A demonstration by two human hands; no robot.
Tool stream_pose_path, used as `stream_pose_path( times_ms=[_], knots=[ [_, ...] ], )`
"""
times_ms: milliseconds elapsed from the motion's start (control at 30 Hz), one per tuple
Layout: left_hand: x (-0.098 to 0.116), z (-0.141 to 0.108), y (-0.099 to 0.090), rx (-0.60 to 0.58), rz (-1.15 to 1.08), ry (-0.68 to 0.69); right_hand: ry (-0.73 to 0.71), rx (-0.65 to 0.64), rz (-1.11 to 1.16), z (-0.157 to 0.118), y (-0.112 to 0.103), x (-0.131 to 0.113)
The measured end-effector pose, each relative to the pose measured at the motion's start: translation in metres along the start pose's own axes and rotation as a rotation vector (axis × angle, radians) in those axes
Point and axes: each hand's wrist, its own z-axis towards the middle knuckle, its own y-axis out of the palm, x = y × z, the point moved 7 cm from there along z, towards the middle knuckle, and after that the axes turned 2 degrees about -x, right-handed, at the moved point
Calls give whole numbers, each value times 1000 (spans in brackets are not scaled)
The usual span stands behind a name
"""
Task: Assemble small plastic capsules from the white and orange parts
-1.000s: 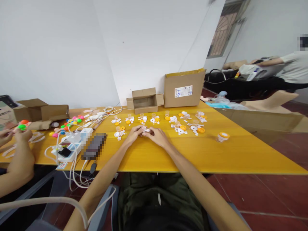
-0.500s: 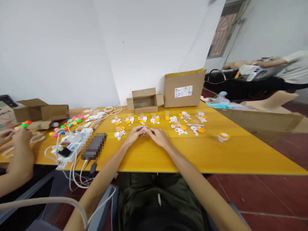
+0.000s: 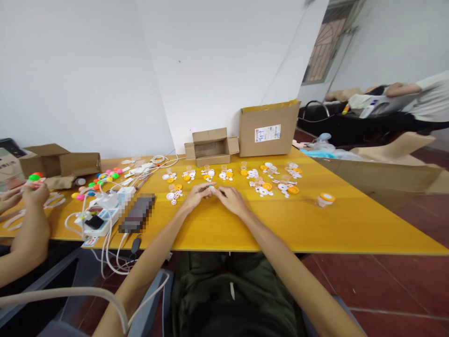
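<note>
My left hand and my right hand meet above the middle of the wooden table. Their fingertips close together on a small white and pale blue piece, mostly covered by the fingers and too small to name. Behind and beside the hands lie several little groups of white plastic gears and orange caps with clear cups. One such group with a white gear is left of my left hand; another with an orange cap is to the right. A clear jar with an orange-rimmed lid stands farther right.
A small open carton and a larger closed cardboard box stand against the wall. Left are a power strip with white cables, a dark phone and colourful balls. A co-worker's hands hold a green and orange piece.
My hands stay in nearly the same place, while the small piece shows a little more between my fingertips. At left, the co-worker's hand has shifted slightly, and the person at right has moved an arm.
</note>
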Motion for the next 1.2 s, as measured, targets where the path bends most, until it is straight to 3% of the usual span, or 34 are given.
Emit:
stream_pose_path(
  times_ms=[333, 567, 900, 1200],
  knots=[
    [9, -3, 12, -94, -196, 2, 18, -37, 40, 2, 2, 2],
    [13, -3, 9, -61, -337, 17, -15, -57, 162, 3, 11, 5],
    [-1, 0, -2, 85, -196, -17, 10, 16, 278, 6, 6, 9],
    [-2, 0, 4, 29, -99, -23, 43, 45, 166, 4, 2, 9]
  ],
)
